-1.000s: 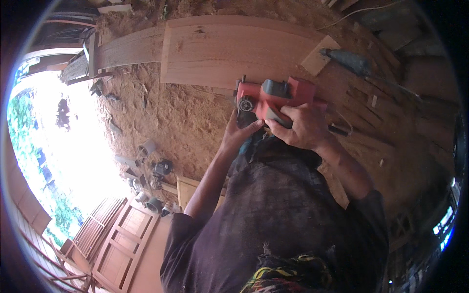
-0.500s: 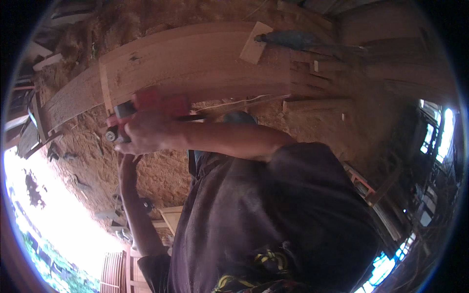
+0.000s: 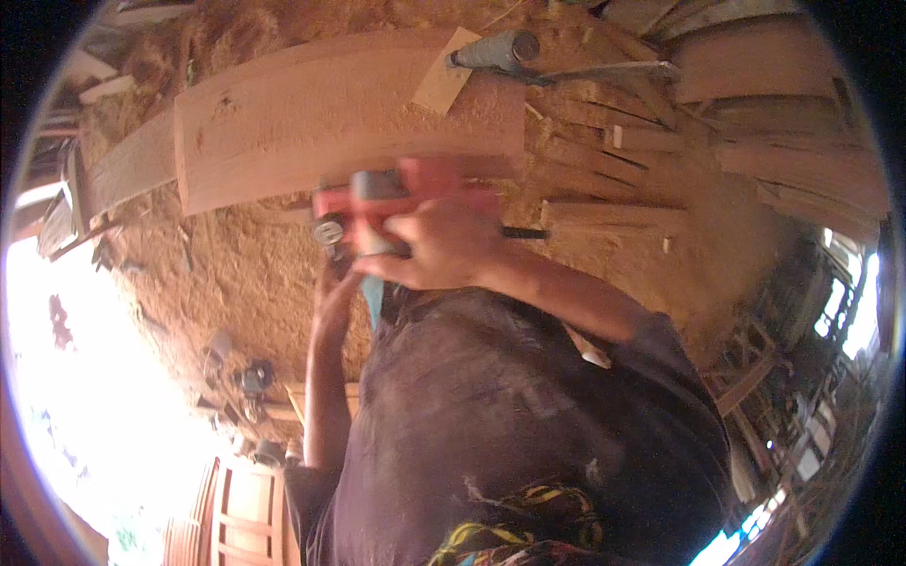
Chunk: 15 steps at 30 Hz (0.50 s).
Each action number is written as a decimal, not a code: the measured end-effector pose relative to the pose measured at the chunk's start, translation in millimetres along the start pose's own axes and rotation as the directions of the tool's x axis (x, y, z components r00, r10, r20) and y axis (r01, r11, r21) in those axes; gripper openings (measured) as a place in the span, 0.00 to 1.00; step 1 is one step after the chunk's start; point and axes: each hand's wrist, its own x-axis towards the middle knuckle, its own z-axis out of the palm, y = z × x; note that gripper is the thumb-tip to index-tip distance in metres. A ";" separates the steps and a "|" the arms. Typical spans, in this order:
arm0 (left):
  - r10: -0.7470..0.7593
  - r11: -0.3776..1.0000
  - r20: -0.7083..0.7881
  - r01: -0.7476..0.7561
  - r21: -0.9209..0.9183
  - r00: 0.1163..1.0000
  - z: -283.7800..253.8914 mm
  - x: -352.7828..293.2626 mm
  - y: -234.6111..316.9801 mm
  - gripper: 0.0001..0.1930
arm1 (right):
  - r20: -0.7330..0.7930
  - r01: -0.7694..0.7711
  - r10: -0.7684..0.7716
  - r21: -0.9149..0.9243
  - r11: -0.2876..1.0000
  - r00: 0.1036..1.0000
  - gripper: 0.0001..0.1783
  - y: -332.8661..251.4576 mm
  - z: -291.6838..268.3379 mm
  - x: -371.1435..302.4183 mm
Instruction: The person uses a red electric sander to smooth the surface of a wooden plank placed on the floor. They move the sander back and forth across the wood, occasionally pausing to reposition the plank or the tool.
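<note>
Along the near edge of a broad wooden board [image 3: 302, 118], a red electric hand planer [image 3: 431, 177] is held in front of the person's body, slightly blurred. Its front end, with a round grey knob [image 3: 328, 233], points to the left, and a short black stub [image 3: 524, 233] sticks out at the rear. Whether its sole touches the board cannot be told from this angle.

The right hand [image 3: 439, 243] has its grip closed round the planer's handle, the forearm coming in from the right. The left hand [image 3: 335, 291] is under the front end, just below the knob; its fingers are mostly hidden, so how far its grip is closed cannot be told.

On the board's right part lies a pale wooden offcut [image 3: 440, 89], with the narrow end of a grey bottle-shaped object [image 3: 500, 52] over it. A narrower plank [image 3: 134, 158] runs on from the board's left end. Sawdust [image 3: 226, 264] covers the ground, wood strips [image 3: 613, 217] lie to the right, and a panelled wooden door [image 3: 250, 500] shows at lower left.
</note>
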 end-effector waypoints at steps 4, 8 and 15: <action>-0.063 0.997 0.132 0.067 -0.027 0.989 121.8 -8.4 24.9 0.45 | -0.058 -0.040 0.033 -0.138 0.990 0.998 0.27 61.1 -56.2 -69.8; -0.048 0.997 0.232 0.062 -0.053 0.971 198.4 -4.4 33.2 0.53 | -0.033 -0.102 0.099 -0.098 0.990 0.995 0.27 90.9 -120.1 -107.1; -0.134 0.989 0.088 0.127 0.075 0.987 244.8 -10.5 40.5 0.60 | 0.025 -0.048 0.049 -0.047 0.998 0.998 0.28 137.1 -144.1 -122.1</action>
